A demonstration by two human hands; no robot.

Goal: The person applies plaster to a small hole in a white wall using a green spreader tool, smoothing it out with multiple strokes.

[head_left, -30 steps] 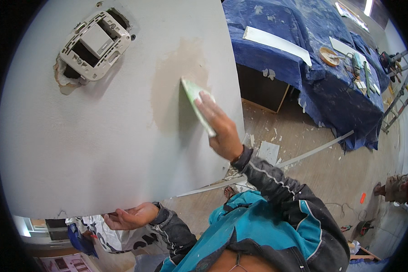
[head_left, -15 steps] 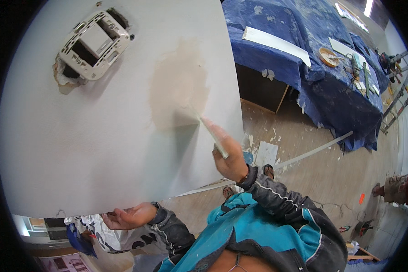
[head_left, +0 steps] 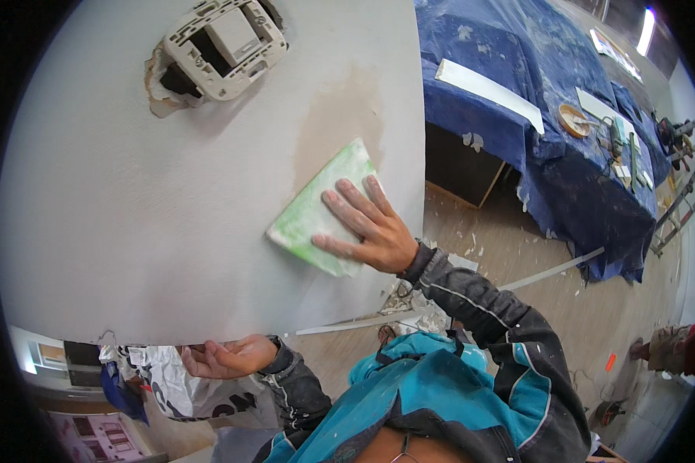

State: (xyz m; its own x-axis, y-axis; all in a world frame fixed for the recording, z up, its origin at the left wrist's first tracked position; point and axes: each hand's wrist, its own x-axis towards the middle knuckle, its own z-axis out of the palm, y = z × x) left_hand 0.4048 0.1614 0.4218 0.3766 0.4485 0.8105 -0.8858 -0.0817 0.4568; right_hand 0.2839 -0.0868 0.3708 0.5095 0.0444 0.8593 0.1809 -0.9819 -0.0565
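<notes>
My right hand (head_left: 363, 224) presses a pale green, dust-covered sanding sheet (head_left: 316, 208) against the white wall panel (head_left: 108, 231), its fingers spread over the sheet. The sheet partly covers a beige filler patch (head_left: 340, 108). Higher up and to the left, a white switch fitting (head_left: 232, 42) sits askew over a ragged cut-out. My left hand (head_left: 228, 356) is at the panel's lower edge with loosely bent fingers apart; nothing shows in it.
A dusty blue sheet (head_left: 564, 201) drapes furniture at right, bearing white strips (head_left: 490, 92), a bowl (head_left: 573, 119) and tools. Beyond are a ladder (head_left: 679, 216) and someone's leg (head_left: 664, 347). A long strip (head_left: 552, 270) and debris lie on the floor. White plastic bags (head_left: 193, 393) are below left.
My right hand and the sheet, edge-on half a second ago, now lie flatter on the wall, further left on the panel. The whole view has shifted, bringing the switch fitting higher and rightward.
</notes>
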